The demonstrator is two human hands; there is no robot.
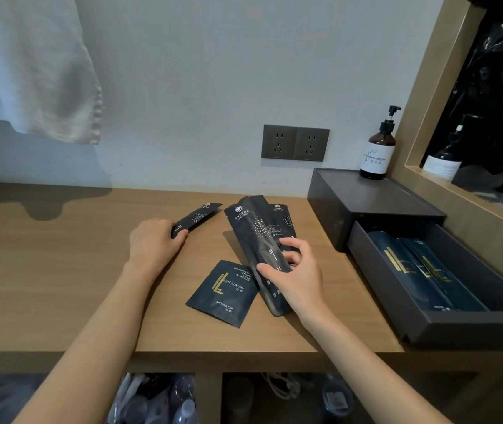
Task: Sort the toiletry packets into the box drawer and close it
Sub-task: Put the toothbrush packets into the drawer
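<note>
Nearest to the camera are the two bare forearms, which reach forward over the wooden counter (60, 301). The right hand (297, 276) holds the long toothbrush packet (259, 237) between thumb and fingers, its far end lifted from the counter. Under it lies a second long packet (285, 217), mostly hidden. The left hand (152, 243) is curled over the near end of a slim packet (196, 218); I cannot tell if it really grips it or only presses on it. The square shower cap packet (224, 293) lies flat between the two wrists, touched by no hand.

To the right stands the dark box (366, 200) with its drawer (464, 324) pulled open; at least two packets (412, 270) lie already inside. So, in my judgement, the sorting is about halfway, and the step in hand is picking up. The next move asks the right hand to carry its packet to the right and lay it lengthwise in the drawer beside the others, with care to not pull the hidden packet along.

Readable writing: "LIGHT LUXURY", "MODERN LIGHT LUXURY" and "SHOWER CAP" on the square packet. The pump bottle (378, 151) on the box has a label in small letters, too small to read surely. On the wall are two sockets (295, 143).
</note>
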